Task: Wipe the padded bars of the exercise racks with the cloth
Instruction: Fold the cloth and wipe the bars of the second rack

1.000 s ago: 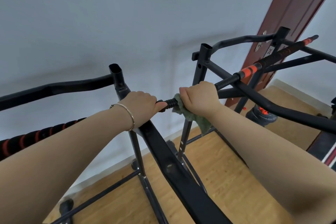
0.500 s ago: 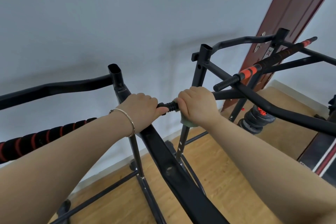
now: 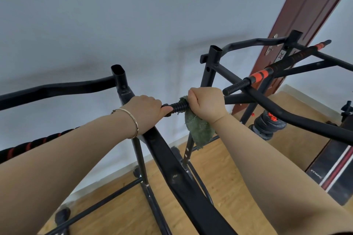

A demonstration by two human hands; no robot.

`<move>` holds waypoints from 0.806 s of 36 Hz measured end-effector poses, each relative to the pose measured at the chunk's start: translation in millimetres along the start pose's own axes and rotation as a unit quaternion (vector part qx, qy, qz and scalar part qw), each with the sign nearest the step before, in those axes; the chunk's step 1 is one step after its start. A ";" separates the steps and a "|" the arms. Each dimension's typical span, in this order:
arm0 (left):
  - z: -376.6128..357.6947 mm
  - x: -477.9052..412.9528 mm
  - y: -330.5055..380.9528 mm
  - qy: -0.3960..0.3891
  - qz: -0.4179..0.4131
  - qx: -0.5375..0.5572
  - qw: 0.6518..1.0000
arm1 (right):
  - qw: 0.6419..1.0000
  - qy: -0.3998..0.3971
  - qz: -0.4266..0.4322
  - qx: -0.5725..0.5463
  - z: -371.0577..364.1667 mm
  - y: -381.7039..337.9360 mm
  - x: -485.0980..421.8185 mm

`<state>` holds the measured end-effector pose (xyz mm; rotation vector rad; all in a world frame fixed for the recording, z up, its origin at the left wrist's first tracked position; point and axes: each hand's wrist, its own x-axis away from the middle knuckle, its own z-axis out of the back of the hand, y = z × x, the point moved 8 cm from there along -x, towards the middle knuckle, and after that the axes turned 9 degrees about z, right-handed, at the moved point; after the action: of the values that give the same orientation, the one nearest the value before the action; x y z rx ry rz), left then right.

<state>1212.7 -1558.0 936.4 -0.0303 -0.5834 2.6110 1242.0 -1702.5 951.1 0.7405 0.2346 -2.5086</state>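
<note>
green cloth (image 3: pixel 199 129), ribbed bar (image 3: pixel 178 107), unreadable label (image 3: pixel 281 56)

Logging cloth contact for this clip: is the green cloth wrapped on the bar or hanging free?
Partly wrapped: the right hand grips the green cloth against the ribbed bar; its lower end hangs loose.

A pale grey painted wall (image 3: pixel 133 15) fills the background. The floor (image 3: pixel 229 177) is light wood-grain laminate. A dark red-brown door (image 3: pixel 305 15) with a metal lever handle (image 3: pixel 270 48) stands at right. A stack of black weight plates (image 3: pixel 267 124) with orange-red knobs lies on the floor, near a black padded board (image 3: pixel 328 160) with red and white stripes.
</note>
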 end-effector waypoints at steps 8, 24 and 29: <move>2.6 2.6 -2.3 0.000 0.029 0.058 0.998 | 0.954 -0.099 -0.106 -0.262 -1.7 26.6 -4.1; 5.6 4.2 -3.3 0.002 0.050 0.072 0.996 | 0.990 0.038 0.069 -0.121 30.2 18.9 17.4; 8.7 8.0 -3.3 -0.002 0.064 0.085 0.994 | 0.989 -0.090 -0.041 -0.111 -1.6 17.5 0.3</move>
<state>1206.0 -1555.2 946.2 -0.0098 -0.3697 2.7769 1251.6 -1717.1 949.2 0.4210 0.4787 -2.5535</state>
